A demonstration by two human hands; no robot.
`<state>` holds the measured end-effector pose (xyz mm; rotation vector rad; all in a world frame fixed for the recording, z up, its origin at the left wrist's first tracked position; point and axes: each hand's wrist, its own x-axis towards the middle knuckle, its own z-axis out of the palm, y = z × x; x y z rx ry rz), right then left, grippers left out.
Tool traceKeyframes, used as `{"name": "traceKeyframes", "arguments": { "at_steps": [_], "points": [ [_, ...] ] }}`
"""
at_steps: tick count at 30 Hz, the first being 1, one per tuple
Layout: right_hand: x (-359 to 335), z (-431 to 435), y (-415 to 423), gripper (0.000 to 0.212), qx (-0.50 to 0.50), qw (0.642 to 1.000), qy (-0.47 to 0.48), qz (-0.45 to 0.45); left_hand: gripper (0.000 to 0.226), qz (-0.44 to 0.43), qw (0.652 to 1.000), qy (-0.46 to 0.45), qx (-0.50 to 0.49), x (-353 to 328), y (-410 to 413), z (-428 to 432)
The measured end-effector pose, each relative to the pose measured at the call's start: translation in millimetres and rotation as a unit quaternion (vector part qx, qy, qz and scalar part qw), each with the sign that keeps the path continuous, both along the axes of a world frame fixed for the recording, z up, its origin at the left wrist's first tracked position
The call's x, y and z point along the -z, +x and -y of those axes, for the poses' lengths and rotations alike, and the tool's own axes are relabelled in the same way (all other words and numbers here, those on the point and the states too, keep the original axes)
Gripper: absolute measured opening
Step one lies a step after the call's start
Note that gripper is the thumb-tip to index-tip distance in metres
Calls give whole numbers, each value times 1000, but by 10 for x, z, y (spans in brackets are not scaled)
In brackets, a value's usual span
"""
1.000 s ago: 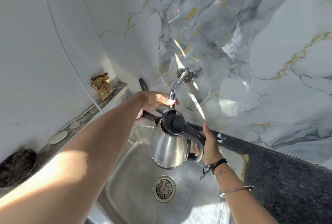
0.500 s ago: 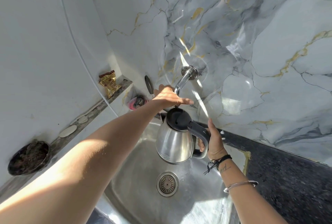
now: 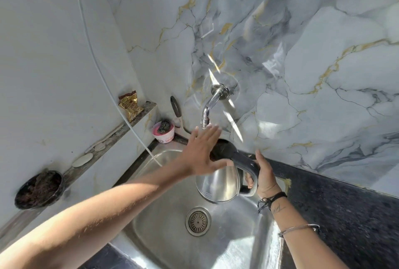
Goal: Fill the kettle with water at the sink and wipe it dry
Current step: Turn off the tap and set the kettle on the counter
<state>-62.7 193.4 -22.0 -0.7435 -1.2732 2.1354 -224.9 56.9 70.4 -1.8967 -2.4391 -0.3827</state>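
Right hand [image 3: 264, 177] grips the kettle [image 3: 218, 184] by its handle — left hand [image 3: 201, 152] spread open, just above the lid, below the tap [image 3: 208, 109].

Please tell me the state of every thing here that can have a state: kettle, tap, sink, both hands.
kettle: held above the sink, tilted, lid closed
tap: no water stream visible
sink: basin holds no dishes, drain uncovered
left hand: open, fingers spread, blurred, in front of the kettle lid below the tap
right hand: closed around the kettle handle
pink cup: upright, scrubber inside
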Motion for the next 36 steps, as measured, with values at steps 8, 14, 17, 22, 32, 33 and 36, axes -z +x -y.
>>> {"name": "traceKeyframes", "arguments": {
  "at_steps": [8, 14, 17, 22, 32, 33, 36],
  "points": [
    [-278, 135, 767, 64, 55, 996, 69, 9, 122, -62, 986, -75, 137, 126, 680, 144],
    [-292, 86, 1544, 83, 96, 983, 137, 70, 113, -15, 985, -23, 168, 193, 1345, 109],
    [-273, 104, 2019, 85, 120, 977, 145, 97, 117, -3, 979, -16, 204, 244, 1693, 53],
    [-277, 265, 2770, 72, 189, 965, 130, 125, 126, 97, 984, 11, 147, 374, 2323, -121],
    [291, 761, 3189, 73, 373, 908, 99, 160, 89, 390, 918, -62, 46, 937, 3199, -263],
    [343, 783, 3182, 75, 387, 904, 92, 157, 89, 397, 915, -62, 44, 965, 3220, -290],
    [447, 847, 3102, 81, 423, 893, 60, 144, 104, 402, 911, -85, 37, 1013, 3201, -371]
  ]
}}
